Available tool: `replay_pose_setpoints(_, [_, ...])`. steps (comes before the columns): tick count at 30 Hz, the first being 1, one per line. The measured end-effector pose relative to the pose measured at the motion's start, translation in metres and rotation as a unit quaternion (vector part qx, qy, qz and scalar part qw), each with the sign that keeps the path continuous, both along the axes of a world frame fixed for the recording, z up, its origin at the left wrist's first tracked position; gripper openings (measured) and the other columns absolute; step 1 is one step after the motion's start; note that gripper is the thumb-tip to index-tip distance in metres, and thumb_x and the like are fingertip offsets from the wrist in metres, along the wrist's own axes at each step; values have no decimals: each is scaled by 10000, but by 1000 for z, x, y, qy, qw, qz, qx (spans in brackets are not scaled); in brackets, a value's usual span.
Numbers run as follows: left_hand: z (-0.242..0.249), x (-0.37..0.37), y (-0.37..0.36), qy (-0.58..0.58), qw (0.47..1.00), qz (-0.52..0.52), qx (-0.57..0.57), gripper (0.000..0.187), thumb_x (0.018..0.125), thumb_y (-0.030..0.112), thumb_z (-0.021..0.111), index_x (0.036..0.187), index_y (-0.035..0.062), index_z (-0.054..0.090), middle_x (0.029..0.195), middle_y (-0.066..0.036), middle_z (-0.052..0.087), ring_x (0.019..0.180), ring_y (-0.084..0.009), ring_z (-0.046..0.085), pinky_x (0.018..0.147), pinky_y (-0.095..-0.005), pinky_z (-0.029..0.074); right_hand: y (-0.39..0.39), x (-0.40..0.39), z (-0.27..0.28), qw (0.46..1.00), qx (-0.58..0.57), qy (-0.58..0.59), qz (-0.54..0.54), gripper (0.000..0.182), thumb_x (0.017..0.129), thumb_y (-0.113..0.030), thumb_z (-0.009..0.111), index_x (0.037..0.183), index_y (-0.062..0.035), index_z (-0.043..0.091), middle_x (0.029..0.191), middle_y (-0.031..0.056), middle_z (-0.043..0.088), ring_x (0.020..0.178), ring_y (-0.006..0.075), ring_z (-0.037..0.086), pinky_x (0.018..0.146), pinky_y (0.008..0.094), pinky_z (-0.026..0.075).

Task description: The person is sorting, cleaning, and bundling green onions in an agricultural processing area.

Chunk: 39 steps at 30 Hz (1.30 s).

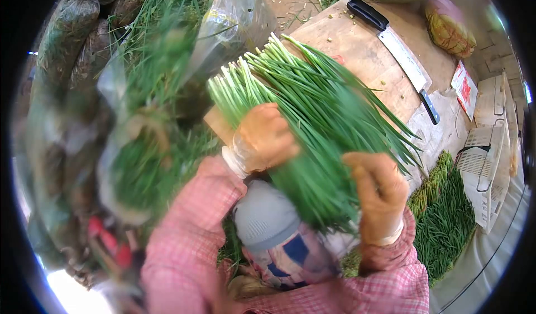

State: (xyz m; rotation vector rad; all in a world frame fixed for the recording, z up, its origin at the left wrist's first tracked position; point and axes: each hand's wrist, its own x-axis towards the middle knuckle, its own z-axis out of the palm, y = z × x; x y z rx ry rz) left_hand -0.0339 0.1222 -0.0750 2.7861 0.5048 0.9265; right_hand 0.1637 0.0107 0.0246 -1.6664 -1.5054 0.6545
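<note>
At frame centre, the left hand and right hand, fingers curled shut around a chive bundle (cut ends upper left), should probably grip evenly, keeping stems aligned.

hands gripping chive bundle, cutting board

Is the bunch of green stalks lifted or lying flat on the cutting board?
Lifted: left hand and right hand grip the green stalks above the cutting board.
</note>
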Motion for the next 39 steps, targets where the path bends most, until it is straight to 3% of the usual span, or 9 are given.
replay_pose_setpoints(4, [2,-1,-2,-8,1000,17,6,203,594,256,655,595,108,517,726,-68,454,740,-273,472,773,-427,443,13,4,-40,987,-54,-1,154,111,778,-71,575,867,-95,638,711,113,597,649,273,589,573,337,469])
replay_pose_setpoints(8, [3,-3,-3,11,999,31,-30,221,622,279,655,629,79,563,872,-94,542,876,-302,506,838,-424,423,20,-5,-73,981,-59,-176,58,159,804,-124,531,945,-129,603,710,123,595,628,309,588,547,391,468])
replay_pose_setpoints(11, [8,-2,-2,83,995,39,-29,223,648,303,642,669,84,601,968,-92,567,967,-289,508,902,-410,391,25,5,-84,982,-35,-180,52,230,806,-118,512,1028,-133,573,700,138,586,605,316,584,540,396,474])
replay_pose_setpoints(17, [8,0,-3,133,989,61,-19,200,659,312,623,643,114,593,737,-37,559,824,-224,528,885,-384,396,24,4,-89,990,-9,-133,44,277,784,-67,541,1056,-114,571,769,139,581,665,309,580,582,380,470])
replay_pose_setpoints(20, [-1,-1,0,78,996,39,-28,206,663,311,622,624,114,577,645,-26,514,762,-224,517,863,-383,405,29,-3,-85,993,-19,-114,29,255,781,-68,556,1030,-112,584,795,133,576,689,298,580,595,374,464])
replay_pose_setpoints(23, [2,1,-1,91,993,51,-55,204,659,300,635,650,108,567,659,-41,502,763,-231,514,864,-387,405,39,-11,-86,996,-11,-85,7,175,778,-95,582,952,-92,599,771,121,563,677,292,577,591,362,461])
replay_pose_setpoints(26, [-2,-1,-1,63,995,47,-67,214,659,277,650,746,99,570,686,-57,497,764,-235,516,867,-393,404,48,-20,-87,999,5,-22,-24,110,765,-119,610,870,-93,591,741,107,555,660,271,580,576,350,460])
replay_pose_setpoints(34, [0,1,-4,28,995,52,-80,455,666,231,643,1069,50,533,779,-101,533,777,-272,528,827,-431,420,57,-40,-91,956,-12,-292,-16,228,686,-253,679,724,-100,514,718,74,516,635,255,562,526,361,441])
replay_pose_setpoints(39, [6,6,-3,92,990,68,-87,441,694,230,626,1084,42,541,759,-79,545,781,-250,532,838,-404,410,64,-37,-99,960,15,-280,9,156,702,-187,662,694,-88,542,695,94,526,622,240,557,551,328,437])
